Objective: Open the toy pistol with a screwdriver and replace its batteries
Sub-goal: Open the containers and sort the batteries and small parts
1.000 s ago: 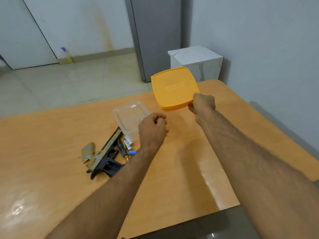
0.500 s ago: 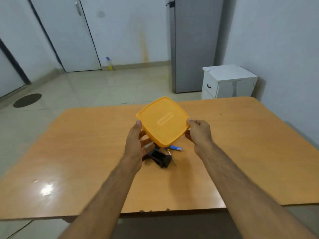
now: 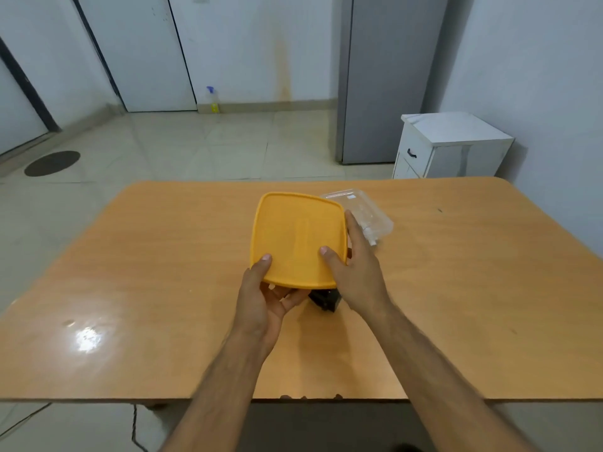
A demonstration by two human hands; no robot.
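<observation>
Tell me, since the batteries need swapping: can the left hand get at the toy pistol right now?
Probably not yet. The left hand holds the orange lid together with the right hand, and that lid hides most of the toy pistol on the table.

You look down at a wooden table (image 3: 163, 272) with an orange-brown top and rounded far corners; a bright spot of light reflects on its left side. Behind the table, the floor (image 3: 202, 148) has large pale tiles, and a dark round cover (image 3: 52, 163) lies in it on the left. The walls (image 3: 248, 44) are white, with a rusty vertical stain near the middle. You see a white door (image 3: 143, 50) in the far wall and a small spray bottle (image 3: 212, 99) standing at its foot. A tall grey fridge (image 3: 388, 76) stands on the right, and beside it a small white cabinet (image 3: 450, 145) with a dark drawer handle.
</observation>
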